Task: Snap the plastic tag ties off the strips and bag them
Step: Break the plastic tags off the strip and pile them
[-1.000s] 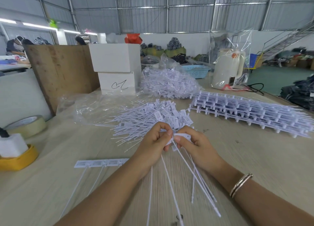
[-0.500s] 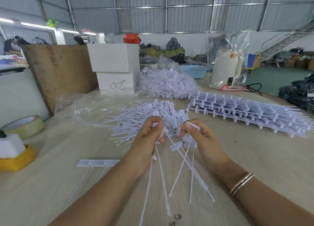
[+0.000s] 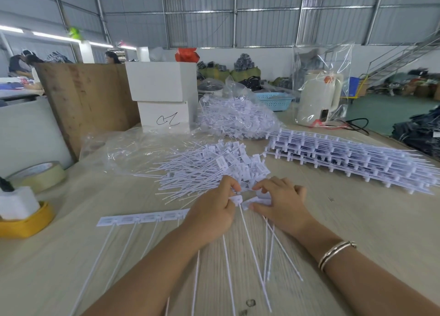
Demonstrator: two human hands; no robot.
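Left hand (image 3: 210,214): fingers curled, pinching a tag tie (image 3: 236,199) head.
Right hand (image 3: 279,202): fingers bent, gripping loose ties.
Far: loose pile (image 3: 209,170).

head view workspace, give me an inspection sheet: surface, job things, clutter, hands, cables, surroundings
Surface: pale wood-grain table, bare in front right.
Job's things: loose pile of tag ties; stacked uncut strips; partial strip at left; filled clear bag of ties; empty clear bag.
Clutter: tape roll; yellow tape dispenser; white boxes; bagged kettle; blue basket.
Hands: left hand pinches a tag tie; right hand holds several ties.
Cables: black cable by the kettle.
Surroundings: warehouse, metal stairs, people at far left.
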